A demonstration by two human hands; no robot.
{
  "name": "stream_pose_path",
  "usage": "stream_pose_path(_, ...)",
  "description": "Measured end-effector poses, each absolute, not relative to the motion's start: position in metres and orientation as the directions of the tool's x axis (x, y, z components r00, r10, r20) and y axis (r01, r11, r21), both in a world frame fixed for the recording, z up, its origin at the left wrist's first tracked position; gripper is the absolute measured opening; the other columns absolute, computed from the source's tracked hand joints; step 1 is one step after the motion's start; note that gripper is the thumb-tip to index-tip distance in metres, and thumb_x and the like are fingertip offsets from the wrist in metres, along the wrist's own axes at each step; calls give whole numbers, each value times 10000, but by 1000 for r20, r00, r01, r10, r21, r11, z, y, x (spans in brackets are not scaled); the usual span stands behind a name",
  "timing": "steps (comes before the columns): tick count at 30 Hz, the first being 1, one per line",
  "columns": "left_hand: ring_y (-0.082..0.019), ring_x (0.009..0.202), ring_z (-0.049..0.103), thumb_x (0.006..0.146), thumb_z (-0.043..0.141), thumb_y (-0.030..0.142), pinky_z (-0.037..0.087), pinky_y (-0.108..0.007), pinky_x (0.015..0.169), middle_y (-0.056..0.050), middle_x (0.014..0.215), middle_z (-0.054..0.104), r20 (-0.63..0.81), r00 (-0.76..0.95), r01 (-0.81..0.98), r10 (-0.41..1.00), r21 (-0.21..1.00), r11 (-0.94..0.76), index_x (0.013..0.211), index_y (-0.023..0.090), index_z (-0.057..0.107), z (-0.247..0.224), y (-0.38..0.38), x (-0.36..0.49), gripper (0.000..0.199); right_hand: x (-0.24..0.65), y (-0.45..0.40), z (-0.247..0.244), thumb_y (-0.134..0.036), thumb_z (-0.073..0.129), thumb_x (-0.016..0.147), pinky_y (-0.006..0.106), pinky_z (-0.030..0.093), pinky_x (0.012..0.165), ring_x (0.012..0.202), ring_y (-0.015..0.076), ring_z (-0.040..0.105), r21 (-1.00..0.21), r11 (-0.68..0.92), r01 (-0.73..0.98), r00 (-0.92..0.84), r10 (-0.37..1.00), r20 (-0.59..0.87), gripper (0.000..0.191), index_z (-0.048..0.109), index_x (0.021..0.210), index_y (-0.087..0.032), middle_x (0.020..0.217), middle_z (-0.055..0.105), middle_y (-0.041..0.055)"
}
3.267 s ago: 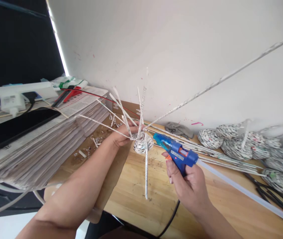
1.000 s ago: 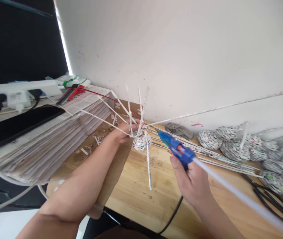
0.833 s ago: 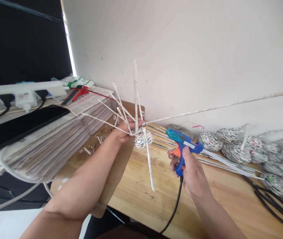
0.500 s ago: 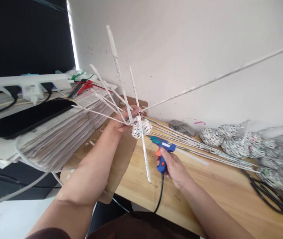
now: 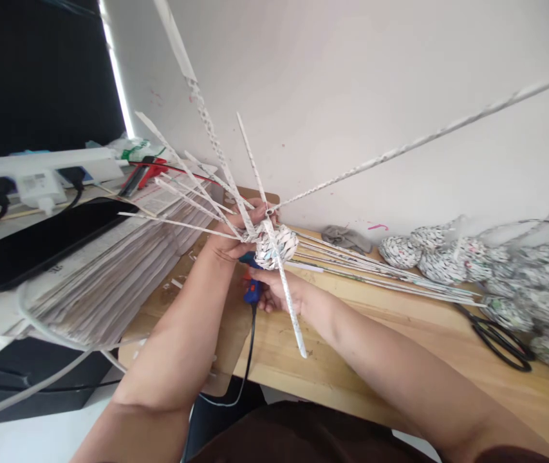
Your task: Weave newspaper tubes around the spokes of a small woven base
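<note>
At the left, a phone lies on the newspaper stack, before a power strip. On the worktop, paper rods lie before the cloth; at the right, scissors lie before woven pieces.

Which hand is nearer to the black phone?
Left. The left hand, holding the woven paper piece, is to the right of the phone; the right hand, around the glue gun, is farther right and nearer the person.

Black phone on newspapers near white power strip; grey cloth by wall.
</note>
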State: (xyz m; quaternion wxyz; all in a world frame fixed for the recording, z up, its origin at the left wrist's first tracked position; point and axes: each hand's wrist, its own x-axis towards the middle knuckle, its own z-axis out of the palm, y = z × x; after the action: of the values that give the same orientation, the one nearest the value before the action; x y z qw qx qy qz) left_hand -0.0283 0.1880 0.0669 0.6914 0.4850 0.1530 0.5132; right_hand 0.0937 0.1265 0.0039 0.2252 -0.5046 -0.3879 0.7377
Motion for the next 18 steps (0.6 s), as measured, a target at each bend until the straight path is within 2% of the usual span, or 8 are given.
stream_pose_path(4,-91,469,498,587,858,333,376,-218,422,6,565,575,276,441,-540,854,842,7,606,180,638,66,187,-27,268,82,139,-3,-437,503,1013,158,415,329,391,99,568,-793,-608,26,-427,711,-559,300,575,888,-174,585,626,-22)
stream_pose_path(8,-70,447,481,542,897,318,364,-199,405,13,574,614,292,472,-560,832,828,27,614,182,657,65,188,-26,285,87,125,7,-369,503,1024,203,561,481,504,127,654,-783,-621,-37,-392,730,-560,256,548,890,-155,588,636,4)
stream_pose_path(10,-72,460,503,567,894,312,366,-197,411,10,589,634,297,493,-566,818,823,42,640,170,673,64,189,-26,272,97,111,15,-371,548,1002,215,582,530,536,123,671,-819,-573,-17,-373,764,-527,276,579,861,-135,656,669,29)
stream_pose_path(13,-82,484,530,604,879,293,382,-203,433,8,606,652,310,498,-578,810,815,44,682,161,691,62,190,-27,243,124,98,24,-378,624,942,199,486,431,510,119,654,-896,-383,225,-345,829,-441,241,663,913,-142,784,712,42)
stream_pose_path(15,-87,485,532,603,881,291,397,-212,447,10,598,649,296,488,-568,821,822,41,675,163,691,60,192,-27,240,150,101,27,-355,598,942,220,468,479,558,132,655,-872,-153,464,-269,914,-303,227,719,950,-163,823,734,48)
stream_pose_path(16,-87,483,528,595,885,294,402,-215,452,12,592,647,287,478,-560,830,828,36,662,167,688,59,193,-27,244,165,106,27,-340,603,932,237,484,554,614,141,661,-808,-6,589,-189,971,-146,216,735,933,-169,837,742,51)
stream_pose_path(17,-89,489,530,588,891,295,411,-217,461,13,594,650,275,466,-551,841,834,32,653,174,688,58,194,-28,245,180,113,27,-310,612,918,254,494,657,719,160,677,-678,111,726,-143,990,9,190,748,941,-180,879,753,54)
stream_pose_path(18,-91,501,537,580,897,293,419,-217,470,16,599,654,267,450,-546,852,837,26,645,182,688,57,195,-28,245,195,120,26,-264,605,906,273,483,737,801,181,680,-511,148,847,-108,988,107,175,757,944,-184,905,759,60)
